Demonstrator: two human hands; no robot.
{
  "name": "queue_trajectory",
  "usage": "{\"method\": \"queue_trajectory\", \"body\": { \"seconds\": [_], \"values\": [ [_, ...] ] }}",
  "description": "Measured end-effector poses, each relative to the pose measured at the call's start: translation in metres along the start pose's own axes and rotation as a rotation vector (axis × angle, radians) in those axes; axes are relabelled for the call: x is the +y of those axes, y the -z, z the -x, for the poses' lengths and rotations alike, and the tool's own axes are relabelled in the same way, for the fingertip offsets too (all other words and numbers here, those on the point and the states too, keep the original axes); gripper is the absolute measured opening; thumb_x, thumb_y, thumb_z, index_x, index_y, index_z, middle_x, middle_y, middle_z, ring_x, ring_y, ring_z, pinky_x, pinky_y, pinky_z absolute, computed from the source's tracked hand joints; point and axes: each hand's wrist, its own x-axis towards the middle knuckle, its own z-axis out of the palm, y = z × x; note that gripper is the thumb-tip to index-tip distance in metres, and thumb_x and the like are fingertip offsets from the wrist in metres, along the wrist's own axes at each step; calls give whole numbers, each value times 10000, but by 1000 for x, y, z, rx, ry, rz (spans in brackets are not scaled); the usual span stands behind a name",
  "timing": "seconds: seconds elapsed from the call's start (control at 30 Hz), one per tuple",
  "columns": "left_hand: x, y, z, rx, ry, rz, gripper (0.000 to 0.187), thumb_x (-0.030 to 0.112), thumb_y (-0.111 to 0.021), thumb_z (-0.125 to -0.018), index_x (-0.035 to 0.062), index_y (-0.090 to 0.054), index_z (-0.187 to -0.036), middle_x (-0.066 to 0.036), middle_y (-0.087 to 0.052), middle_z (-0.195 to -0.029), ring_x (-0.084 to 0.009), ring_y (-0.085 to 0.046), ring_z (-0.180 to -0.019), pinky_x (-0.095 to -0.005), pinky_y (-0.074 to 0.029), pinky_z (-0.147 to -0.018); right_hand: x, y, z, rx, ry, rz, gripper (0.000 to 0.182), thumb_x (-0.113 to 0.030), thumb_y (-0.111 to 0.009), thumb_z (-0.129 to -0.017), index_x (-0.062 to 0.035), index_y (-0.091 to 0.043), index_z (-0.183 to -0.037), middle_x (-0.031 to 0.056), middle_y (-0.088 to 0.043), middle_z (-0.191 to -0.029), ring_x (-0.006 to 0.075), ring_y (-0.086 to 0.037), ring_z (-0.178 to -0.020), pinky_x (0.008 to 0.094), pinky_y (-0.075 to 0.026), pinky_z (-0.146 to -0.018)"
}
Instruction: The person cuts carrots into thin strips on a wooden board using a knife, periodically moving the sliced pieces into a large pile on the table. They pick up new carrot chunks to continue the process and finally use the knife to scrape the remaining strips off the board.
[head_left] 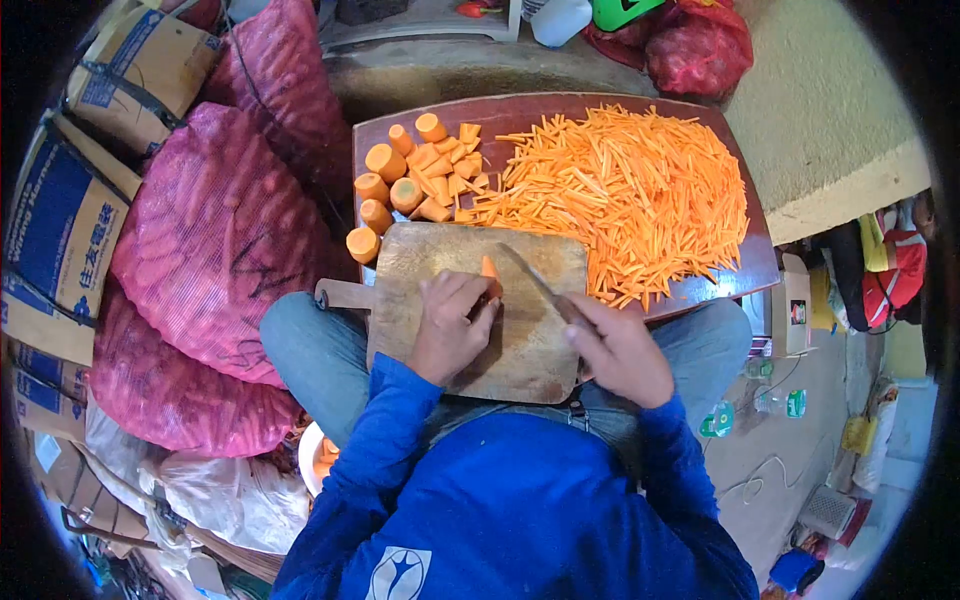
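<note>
The person sits with a wooden cutting board [450, 300] across their lap, blue sleeves reaching down to it. The left hand [450, 325] is curled down over a carrot piece [489, 272] near the middle of the board, fingers pinning it in place with just an orange bit poking out at the top. The right hand [620, 350] is closed around the handle of a knife [530, 280], and the blade angles up and left so its tip sits right beside that carrot piece. Just past the board is a dark wooden worktop [730, 270], pretty much covered on the right by a big heap of carrot sticks [620, 190]. On its left side there's a cluster of carrot chunks [405, 180], some round stubs and some smaller cut blocks, touching the edge of the stick pile. To the person's left are big red mesh sacks [210, 240] stacked up, with cardboard boxes [60, 220] behind them.
</note>
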Motion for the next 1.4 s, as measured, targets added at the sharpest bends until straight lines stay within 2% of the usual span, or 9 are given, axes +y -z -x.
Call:
{"method": "queue_trajectory", "body": {
  "seconds": [0.1, 0.2, 0.37, 0.53, 0.6, 0.7, 0.8, 1.0, 1.4],
  "values": [
    [2, -5, 3, -9, -25, 11, 254, 74, -845, -847, 43, -764, -1086, -114, -712, -1029, -331, -644, -970, -458, -453, -873, -3, -17, -8, -34, 154, -8, 395, -147, -651, -1035, 48, -601, -1375, 310, -708, -1052, 508, -700, -988, 504, -568, -841],
    [3, -6, 2, 41, -70, -70, 247, 46, -823, -849, 36, -754, -1086, -121, -680, -1010, -340, -626, -958, -464, -450, -866, 0, -18, -7, -57, 234, 81, 405, -173, -652, -1041, 40, -598, -1382, 318, -712, -1056, 514, -699, -1005, 527, -568, -843],
    [0, -4, -2, 48, -122, -75, 224, 23, -784, -861, 15, -742, -1082, -129, -649, -1004, -350, -604, -949, -469, -444, -855, -3, -19, -1, -78, 199, 153, 440, -197, -640, -1051, 21, -560, -1425, 319, -717, -1041, 518, -697, -997, 564, -564, -834],
    [-7, 1, -2, -43, -127, -101, 343, -6, -764, -773, 8, -735, -1114, -151, -643, -1071, -369, -600, -999, -482, -455, -883, -8, -27, 6, -90, 184, 192, 483, -220, -625, -1062, 19, -514, -1467, 313, -718, -1033, 520, -700, -962, 587, -558, -818],
    [-7, 3, -2, -41, -130, -82, 371, -8, -758, -750, 9, -734, -1120, -151, -641, -1087, -370, -597, -1011, -483, -456, -891, -20, -22, 9, -123, 81, 199, 481, -166, -649, -1046, 43, -553, -1469, 318, -716, -1120, 515, -708, -1018, 538, -574, -871],
    [-6, 6, -4, -45, -125, -89, 404, -7, -750, -722, 13, -735, -1125, -148, -640, -1103, -372, -596, -1023, -485, -460, -901, -23, -29, 9, -133, 33, 251, 485, -182, -644, -1054, 36, -535, -1473, 324, -711, -1091, 513, -708, -1006, 556, -570, -848],
    [-6, 7, -2, -66, -108, -124, 416, 6, -753, -708, 18, -737, -1123, -142, -641, -1101, -372, -598, -1027, -487, -463, -904, -6, -49, -10, -66, 197, 321, 433, -226, -602, -1078, 25, -496, -1416, 312, -718, -1007, 521, -708, -885, 595, -559, -764],
    [-6, 2, -5, -4, -126, -108, 402, 35, -761, -699, 18, -742, -1101, -139, -644, -1090, -370, -591, -1024, -486, -466, -901, -16, -41, -21, -55, 240, 254, 369, -229, -590, -1087, 13, -506, -1353, 307, -722, -998, 525, -707, -881, 608, -555, -747],
    [-4, 1, -2, -13, -74, -129, 355, 40, -763, -701, 17, -744, -1055, -146, -640, -1074, -375, -580, -1014, -491, -464, -896, -20, -43, -13, -75, 194, 254, 372, -221, -592, -1080, 3, -493, -1360, 328, -719, -1001, 547, -700, -898, 623, -554, -761]
  ]
}}
